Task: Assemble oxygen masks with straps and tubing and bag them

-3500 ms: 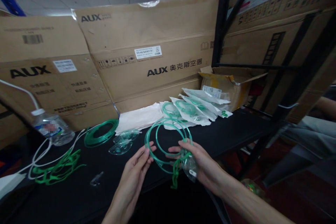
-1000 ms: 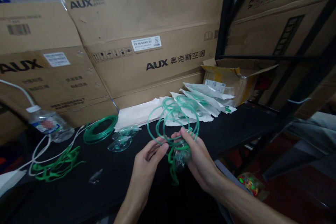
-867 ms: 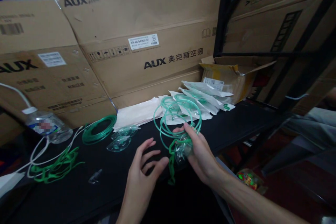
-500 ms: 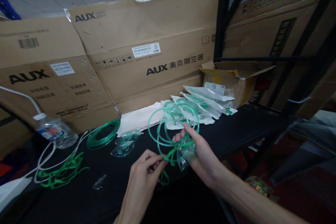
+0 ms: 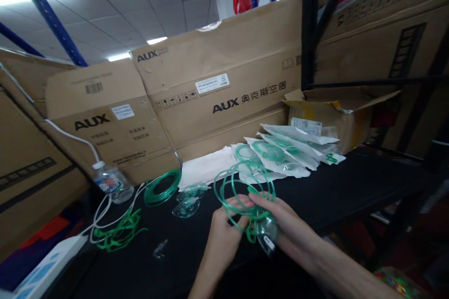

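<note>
A clear oxygen mask (image 5: 267, 232) with a loop of green strap (image 5: 251, 234) hangs from my right hand (image 5: 289, 224), whose fingers are closed round it and its tubing. Loose coils of thin green tubing (image 5: 216, 187) rise above both hands. My left hand (image 5: 224, 229) is closed on the tubing, its fingertips against those of the right hand; part of the grip is hidden. Two or so clear masks (image 5: 186, 207) lie on the black tabletop (image 5: 189, 261) to the left, near a coil of green tubing (image 5: 146, 194) and a heap of green straps (image 5: 119, 236).
Several white packets (image 5: 298, 168) holding masks and tubing overlap behind the hands, beside white sheets (image 5: 199, 168). An opened carton (image 5: 358, 121) stands at the back right. On the left are a plastic bottle (image 5: 122, 191), a power strip (image 5: 52, 261) and small clear connectors (image 5: 160, 249).
My left hand has moved up from the strap to the tubing and met the right hand's fingers. The mask now hangs lower and more exposed. The view has tilted up and turned left.
</note>
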Tool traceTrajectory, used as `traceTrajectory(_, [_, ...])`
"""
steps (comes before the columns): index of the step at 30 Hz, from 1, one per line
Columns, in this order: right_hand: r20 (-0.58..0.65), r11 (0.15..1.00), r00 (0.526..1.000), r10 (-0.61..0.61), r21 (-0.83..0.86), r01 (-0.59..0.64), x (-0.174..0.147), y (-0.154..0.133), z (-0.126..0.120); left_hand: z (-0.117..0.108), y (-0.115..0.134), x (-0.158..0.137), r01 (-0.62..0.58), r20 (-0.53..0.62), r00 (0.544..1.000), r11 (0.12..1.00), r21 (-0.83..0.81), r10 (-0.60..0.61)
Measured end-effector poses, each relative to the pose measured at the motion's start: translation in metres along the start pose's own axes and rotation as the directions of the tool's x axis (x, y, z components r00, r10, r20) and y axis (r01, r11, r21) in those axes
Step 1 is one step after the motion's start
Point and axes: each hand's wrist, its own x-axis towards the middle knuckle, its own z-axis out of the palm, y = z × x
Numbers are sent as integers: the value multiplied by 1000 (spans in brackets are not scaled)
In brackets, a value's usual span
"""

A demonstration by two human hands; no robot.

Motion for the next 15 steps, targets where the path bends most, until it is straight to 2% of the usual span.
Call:
traceTrajectory(4, [-54,1000,998,-14,26,16,16,0,-7,-13,9,2,-21,163,987,996,88,6])
traceTrajectory(6, [-69,999,997,-30,41,33,23,-1,-13,-34,9,2,-12,220,975,980,196,-32])
traceTrajectory(7, [-65,998,997,-37,46,40,25,-2,-16,-50,7,3,-4,216,974,948,319,-68])
traceTrajectory(10, [-19,996,998,-66,61,67,28,-6,-22,-115,-6,13,88,4,995,855,511,-104])
traceTrajectory(12, [19,995,996,-82,65,81,27,-8,-24,-159,-18,25,148,-123,988,778,611,-91])
traceTrajectory(15, [61,994,994,-92,61,88,25,-10,-23,-203,-37,43,168,-137,985,693,701,-100])
